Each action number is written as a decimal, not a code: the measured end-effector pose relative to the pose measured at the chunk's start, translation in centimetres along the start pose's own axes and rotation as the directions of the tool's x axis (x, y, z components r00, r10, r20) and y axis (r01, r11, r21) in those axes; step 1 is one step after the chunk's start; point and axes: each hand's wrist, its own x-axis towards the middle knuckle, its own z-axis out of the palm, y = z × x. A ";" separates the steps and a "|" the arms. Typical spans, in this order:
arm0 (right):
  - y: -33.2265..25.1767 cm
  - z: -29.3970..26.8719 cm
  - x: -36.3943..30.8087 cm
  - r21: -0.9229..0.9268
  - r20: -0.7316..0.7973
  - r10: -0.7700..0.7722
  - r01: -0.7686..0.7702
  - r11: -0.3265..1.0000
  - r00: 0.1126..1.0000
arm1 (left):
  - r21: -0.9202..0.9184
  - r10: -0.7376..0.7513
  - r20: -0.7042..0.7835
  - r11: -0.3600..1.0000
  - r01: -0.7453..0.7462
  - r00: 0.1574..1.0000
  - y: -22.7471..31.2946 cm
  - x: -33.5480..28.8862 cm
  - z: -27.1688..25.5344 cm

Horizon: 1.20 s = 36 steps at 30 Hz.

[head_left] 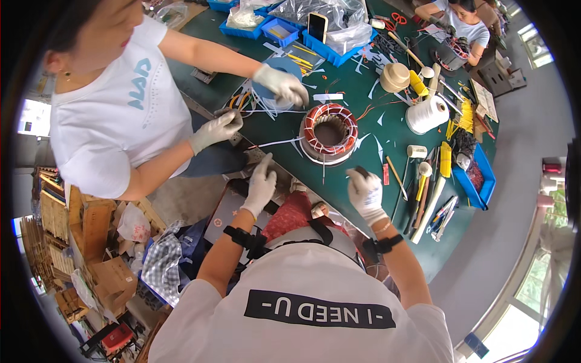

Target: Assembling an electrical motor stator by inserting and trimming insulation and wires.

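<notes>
On the green table a motor stator (330, 154) stands upright, its red-brown coil windings laced with white cord. A white sleeved lead (275, 143) sticks out from it to the left. My gloved left hand (260, 187) is beside the table edge, near that lead's end, fingers stretched out with nothing visible in them. To the right of the stator, my gloved right hand (366, 195) is closed around a small dark object (362, 172), mostly hidden by the fingers. Across from me, a co-worker's gloved hands (281, 86) are over the stator's far left, with a white cord between them.
White thread cones (427, 115), mallets, a long pale stick (429, 209) and pliers (445, 216) lie to the right. A blue bin (481, 175) stands at the right edge. Blue trays (279, 31) and a phone (317, 27) are at the back. Another person works at far right.
</notes>
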 end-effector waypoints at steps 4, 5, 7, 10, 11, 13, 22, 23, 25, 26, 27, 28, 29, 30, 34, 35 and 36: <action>1.8 -1.2 1.1 0.328 0.009 0.655 -0.621 0.712 0.756 | -0.405 -0.220 0.053 0.887 0.222 0.974 -0.3 4.5 -0.1; 2.2 -1.5 2.3 0.364 0.082 0.658 -0.637 0.680 0.749 | -0.444 -0.241 0.082 0.860 0.252 0.967 0.1 5.7 0.0; 2.5 -1.6 5.3 0.345 0.198 0.707 -0.724 0.598 0.679 | -0.543 -0.165 0.112 0.816 0.199 0.980 1.1 8.2 0.4; 1.9 -0.8 9.4 0.232 0.208 0.706 -0.735 0.637 0.677 | -0.603 -0.057 0.141 0.786 0.132 0.988 2.6 11.0 0.7; 1.7 -0.5 10.4 0.173 0.201 0.694 -0.723 0.669 0.691 | -0.582 -0.039 0.170 0.802 0.132 0.985 3.0 11.8 0.8; 1.3 0.1 11.6 0.133 0.184 0.651 -0.675 0.726 0.736 | -0.568 0.020 0.167 0.819 0.080 0.986 3.9 12.8 1.2; 0.9 1.0 12.0 0.300 0.239 0.712 -0.748 0.592 0.660 | -0.417 0.244 0.208 0.898 -0.140 0.947 7.9 19.1 3.5; 0.9 1.0 12.0 0.340 0.256 0.722 -0.759 0.555 0.642 | -0.347 0.246 0.230 0.925 -0.156 0.942 8.3 19.4 3.8; 0.9 1.1 11.9 0.320 0.224 0.703 -0.732 0.601 0.675 | -0.205 0.290 0.163 0.945 -0.255 0.943 8.9 19.5 4.2; 0.9 1.1 11.9 0.318 0.226 0.720 -0.748 0.582 0.656 | -0.088 0.305 0.130 0.951 -0.296 0.943 9.1 19.5 4.3; 0.9 1.1 11.8 0.316 0.220 0.716 -0.743 0.590 0.662 | -0.208 0.249 0.141 0.954 -0.217 0.958 9.4 19.5 4.3; 0.9 1.1 11.7 0.283 0.192 0.699 -0.720 0.633 0.689 | -0.270 0.081 0.248 0.963 -0.012 0.965 9.6 19.5 4.3; 1.0 1.1 11.5 0.250 0.186 0.699 -0.721 0.646 0.691 | -0.232 0.177 0.231 0.965 -0.122 0.957 9.9 19.4 4.3; 1.0 1.1 11.4 0.237 0.192 0.690 -0.715 0.658 0.698 | -0.239 0.202 0.240 0.960 -0.143 0.950 10.2 19.4 4.3; 0.7 1.6 11.2 0.199 0.177 0.749 -0.769 0.608 0.638 | -0.255 0.010 0.332 0.964 0.080 0.943 11.5 19.7 4.5; 0.6 1.8 11.2 0.217 0.155 0.750 -0.763 0.609 0.643 | -0.294 0.022 0.339 0.952 0.083 0.941 11.7 19.9 4.8; 0.7 1.7 11.0 0.240 0.160 0.742 -0.754 0.611 0.651 | -0.315 -0.017 0.371 0.938 0.143 0.928 11.8 19.9 5.0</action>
